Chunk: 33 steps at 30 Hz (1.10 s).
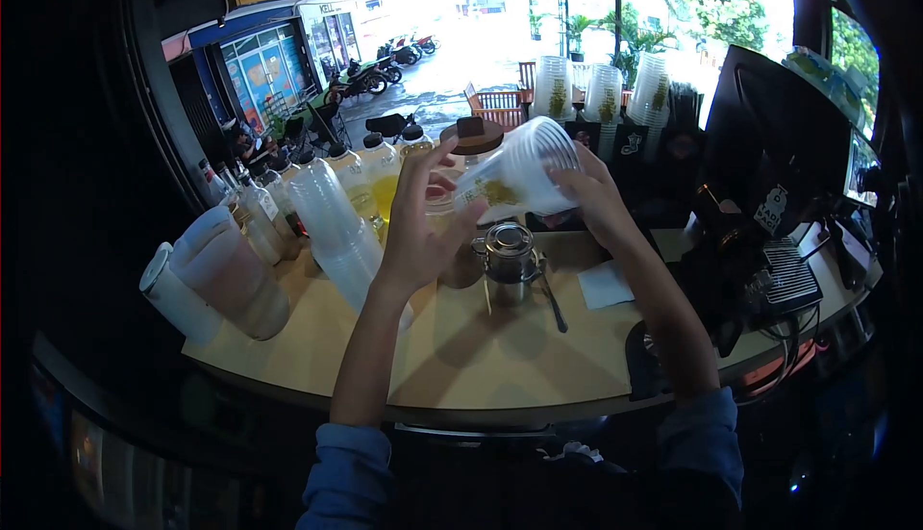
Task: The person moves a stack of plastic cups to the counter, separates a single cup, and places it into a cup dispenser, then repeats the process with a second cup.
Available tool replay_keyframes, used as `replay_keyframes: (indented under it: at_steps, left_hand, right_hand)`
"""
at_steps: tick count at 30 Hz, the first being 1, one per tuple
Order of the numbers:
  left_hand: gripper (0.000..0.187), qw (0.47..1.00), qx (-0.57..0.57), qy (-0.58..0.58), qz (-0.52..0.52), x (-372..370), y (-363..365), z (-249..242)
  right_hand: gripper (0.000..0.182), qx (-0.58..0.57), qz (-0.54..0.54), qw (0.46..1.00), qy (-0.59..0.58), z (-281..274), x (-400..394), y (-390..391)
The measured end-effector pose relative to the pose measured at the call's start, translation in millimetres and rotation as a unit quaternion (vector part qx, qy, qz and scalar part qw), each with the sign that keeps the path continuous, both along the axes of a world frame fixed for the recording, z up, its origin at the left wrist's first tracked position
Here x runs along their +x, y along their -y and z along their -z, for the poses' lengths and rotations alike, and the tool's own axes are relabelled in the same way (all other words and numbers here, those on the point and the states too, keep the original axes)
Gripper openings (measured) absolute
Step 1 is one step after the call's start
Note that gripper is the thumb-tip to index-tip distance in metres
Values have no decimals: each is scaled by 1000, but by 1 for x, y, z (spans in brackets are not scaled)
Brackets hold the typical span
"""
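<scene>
A nested stack of clear plastic cups (517, 169) with a gold print is tilted sideways above the counter, rims to the right. My right hand (588, 198) is closed around the rim end. At the base end, my left hand (423, 227) is spread, its thumb overlapping the lowest cup and its fingers raised apart. Below the cups stands a lidded metal drip coffee filter (510, 241), and a spoon (554, 299) lies to its right. Behind the stack is a jar with a round wooden lid (471, 136), partly hidden by the cups and my left hand.
More cup stacks stand at the left (332, 208) and at the back (604, 92). A pitcher (226, 270) and several bottles (258, 201) line the left side. A white napkin (606, 285) lies on the counter (500, 371). A dark coffee machine (769, 193) fills the right.
</scene>
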<state>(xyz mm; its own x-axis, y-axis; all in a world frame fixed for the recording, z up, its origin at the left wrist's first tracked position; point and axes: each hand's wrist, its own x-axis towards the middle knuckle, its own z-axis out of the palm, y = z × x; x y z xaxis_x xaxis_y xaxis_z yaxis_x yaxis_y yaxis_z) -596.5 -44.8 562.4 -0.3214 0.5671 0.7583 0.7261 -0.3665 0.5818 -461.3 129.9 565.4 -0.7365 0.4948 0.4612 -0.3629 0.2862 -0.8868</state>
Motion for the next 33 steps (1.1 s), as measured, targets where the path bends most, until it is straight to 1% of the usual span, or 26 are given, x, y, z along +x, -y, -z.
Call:
replay_keyframes:
  at_steps: [2, 3, 4, 5, 6, 7, 8, 10, 11, 12, 13, 14, 16, 17, 18, 20, 22, 23, 25, 26, 28, 29, 30, 31, 32, 33]
  left_hand:
    - [82, 979, 1, -174, -105, -10, -3, 25]
    - [95, 985, -10, -155, -79, -13, -9, 37]
    - [95, 985, -10, -155, -74, -13, -13, 49]
    - [93, 996, -46, -74, -22, -10, -17, 58]
    - [92, 996, -83, 8, 31, -7, -20, 66]
    - [88, 990, -88, 81, 80, -1, -20, 67]
    - [88, 989, -89, 81, 84, 0, -20, 69]
    - [80, 991, -85, 68, 84, 1, -21, 74]
    - [80, 990, -85, 70, 85, 0, -21, 75]
    - [80, 994, -88, 35, 56, -2, -21, 76]
    - [81, 996, -90, 0, 27, -4, -21, 77]
    - [81, 995, -91, 1, 29, -4, -19, 78]
    - [74, 996, -86, -32, -2, -1, -16, 77]
    - [74, 996, -88, -28, -1, 1, -17, 78]
    - [77, 995, -92, -27, 0, 2, -16, 79]
    - [80, 995, -100, -22, 0, 5, -11, 78]
    - [78, 994, -112, -1, 14, 5, 3, 75]
    - [78, 993, -116, 5, 8, 3, 13, 77]
    - [73, 989, -149, -22, -12, -4, 37, 83]
    - [73, 987, -156, -13, -21, -6, 48, 87]
    - [74, 967, -254, 8, -30, -10, 69, 95]
    - [74, 964, -262, 19, -39, -11, 76, 104]
    - [75, 957, -279, -35, -78, -12, 79, 116]
    - [75, 944, -294, -91, -116, -12, 80, 125]
    - [75, 942, -301, -83, -122, -8, 80, 131]
    - [75, 936, -303, -124, -130, -4, 76, 134]
  right_hand:
    - [28, -154, -85, 984, 34, 13, 9, -13]
    - [28, -165, -95, 981, 41, 24, 9, -18]
    - [28, -166, -91, 981, 40, 32, 10, -20]
    - [27, -191, -116, 974, 43, 39, 12, -21]
    - [26, -216, -142, 965, 47, 45, 15, -22]
    - [22, -227, -159, 960, 34, 47, 18, -19]
    - [22, -227, -155, 961, 34, 47, 21, -17]
    - [24, -199, -43, 975, 89, 44, 27, -10]
    - [24, -200, -41, 975, 91, 48, 28, -16]
    - [26, -68, 48, 996, 38, 55, 29, -24]
    - [28, 66, 136, 988, -16, 59, 29, -30]
    - [28, 66, 137, 988, -14, 52, 35, -24]
    - [29, 16, -18, 1000, -19, 37, 52, -10]
    - [28, 68, -40, 997, 10, 44, 53, -13]
    - [28, 65, -40, 997, 14, 46, 54, -8]
    - [29, 4, -76, 997, 0, 40, 53, 10]
    - [29, -9, -88, 996, 4, 38, 52, 19]
    - [27, -38, -128, 991, 27, 40, 50, 23]
    - [25, -86, -197, 974, 63, 51, 41, 35]
    - [25, -94, -207, 971, 69, 61, 36, 42]
    - [25, -141, -233, 957, 104, 84, 25, 58]
    - [25, -142, -240, 954, 111, 93, 20, 65]
    - [25, -149, -250, 949, 118, 104, 14, 69]
    - [24, -170, -237, 945, 145, 119, 6, 71]
    - [23, -189, -224, 941, 171, 134, -1, 73]
    - [23, -193, -230, 937, 176, 148, -9, 74]
